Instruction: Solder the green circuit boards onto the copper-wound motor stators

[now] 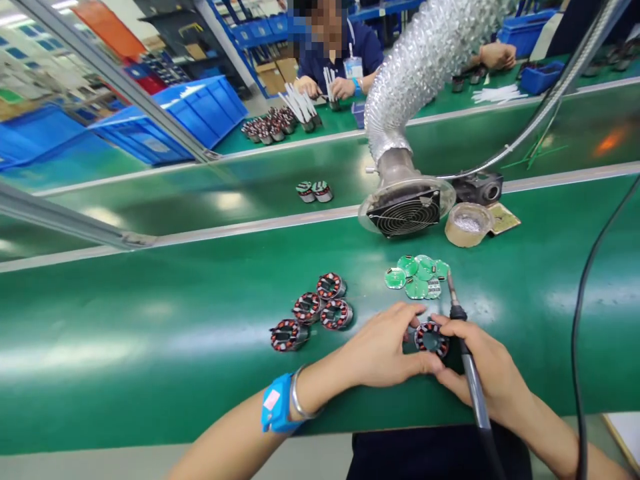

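Between my two hands a motor stator [424,331], a ring with red and white windings, sits at the green bench top. My left hand [383,347] curls around its left side, thumb in front and fingers behind. A soldering iron [474,387] lies in the grip of my right hand [493,370], tip pointing up and away. That hand's thumb and forefinger also touch the stator's right side. Just beyond are several round green circuit boards [425,268] in a loose pile. Several more stators [336,313] stand together to the left.
A fume extractor fan [410,215] hangs from a silver duct [400,87] beyond the boards. A round tub [467,227] and a soldering iron stand [483,189] are beside it. Two board-topped stators [315,192] rest behind the rail. Across, a co-worker [335,67] handles parts. A black cable [580,293] hangs right.
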`<state>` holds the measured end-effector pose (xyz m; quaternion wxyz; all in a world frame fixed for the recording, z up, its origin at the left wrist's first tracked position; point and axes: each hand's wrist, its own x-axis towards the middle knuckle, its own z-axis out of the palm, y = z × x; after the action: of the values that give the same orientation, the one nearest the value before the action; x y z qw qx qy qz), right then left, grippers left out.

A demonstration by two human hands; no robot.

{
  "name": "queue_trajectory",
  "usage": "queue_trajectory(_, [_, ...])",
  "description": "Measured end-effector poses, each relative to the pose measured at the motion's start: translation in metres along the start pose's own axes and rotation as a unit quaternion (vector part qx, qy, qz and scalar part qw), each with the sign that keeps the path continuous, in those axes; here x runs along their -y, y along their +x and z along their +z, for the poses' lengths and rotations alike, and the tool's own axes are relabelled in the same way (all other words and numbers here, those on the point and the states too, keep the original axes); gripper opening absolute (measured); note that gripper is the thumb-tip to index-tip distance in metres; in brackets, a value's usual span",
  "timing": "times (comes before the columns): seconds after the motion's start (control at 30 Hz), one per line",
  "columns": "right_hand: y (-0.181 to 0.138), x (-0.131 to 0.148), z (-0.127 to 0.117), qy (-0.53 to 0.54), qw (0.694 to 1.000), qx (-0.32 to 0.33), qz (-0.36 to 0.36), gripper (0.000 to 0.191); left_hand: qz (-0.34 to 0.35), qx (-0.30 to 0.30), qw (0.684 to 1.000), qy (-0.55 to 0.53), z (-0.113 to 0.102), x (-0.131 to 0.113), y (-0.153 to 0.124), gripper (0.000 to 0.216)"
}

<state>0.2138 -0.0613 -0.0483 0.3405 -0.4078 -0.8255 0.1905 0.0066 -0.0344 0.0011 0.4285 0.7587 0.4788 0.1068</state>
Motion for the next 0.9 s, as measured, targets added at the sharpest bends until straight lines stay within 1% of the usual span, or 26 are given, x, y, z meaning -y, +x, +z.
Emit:
queue_trajectory(0.07, [0.001,0.002,0.000,0.014,1.000,-0.004,0.002,0.031,-0.035,0.025,0.998,-0.050,0.000,0.003,0.006,0.040])
queue_trajectory(0.1, [0.001,0.002,0.000,0.020,1.000,-0.003,0.003,0.032,-0.043,0.040,0.994,-0.093,0.001,0.005,0.008,0.031])
queue_trajectory(0.17, [0.002,0.001,-0.003,0.032,0.999,0.010,0.004,0.033,-0.057,0.061,0.974,-0.212,0.004,0.012,0.012,0.024])
queue_trajectory(0.23, [0.001,-0.002,-0.007,0.040,0.999,0.027,0.009,0.034,-0.077,0.051,0.946,-0.312,0.007,0.018,0.014,0.023])
queue_trajectory(0.27, [0.001,-0.004,-0.009,0.044,0.998,0.036,0.011,0.034,-0.085,0.033,0.936,-0.339,0.007,0.020,0.015,0.023])
queue_trajectory(0.33, [0.000,-0.008,-0.012,0.055,0.997,0.053,0.014,0.035,-0.087,-0.016,0.932,-0.353,0.005,0.022,0.014,0.022])
queue_trajectory(0.43, [-0.001,-0.013,-0.015,0.070,0.994,0.076,0.015,0.036,-0.080,-0.122,0.923,-0.355,0.000,0.022,0.010,0.021])
queue_trajectory(0.5, [-0.001,-0.014,-0.016,0.071,0.994,0.080,0.017,0.036,-0.090,-0.205,0.901,-0.372,-0.003,0.021,0.008,0.022])
queue_trajectory(0.53, [-0.001,-0.015,-0.017,0.069,0.995,0.076,0.018,0.036,-0.097,-0.231,0.888,-0.385,-0.004,0.022,0.007,0.024])
queue_trajectory(0.57, [-0.001,-0.015,-0.017,0.066,0.995,0.071,0.019,0.036,-0.106,-0.230,0.880,-0.401,-0.004,0.022,0.007,0.027])
queue_trajectory(0.6, [-0.001,-0.015,-0.017,0.064,0.996,0.065,0.020,0.036,-0.114,-0.200,0.878,-0.420,-0.003,0.022,0.006,0.032])
queue_trajectory(0.7, [-0.001,-0.014,-0.018,0.056,0.997,0.059,0.015,0.033,-0.133,-0.031,0.882,-0.450,0.005,0.021,0.004,0.047])
queue_trajectory(0.73, [-0.001,-0.013,-0.018,0.054,0.997,0.058,0.011,0.032,-0.139,0.005,0.881,-0.453,0.008,0.021,0.004,0.047])
queue_trajectory(0.83, [-0.001,-0.013,-0.018,0.054,0.997,0.054,0.004,0.031,-0.159,0.044,0.872,-0.461,0.016,0.017,0.001,0.035])
queue_trajectory(0.9, [-0.001,-0.013,-0.018,0.055,0.997,0.053,-0.001,0.031,-0.173,0.097,0.866,-0.460,0.013,0.016,-0.003,0.029])
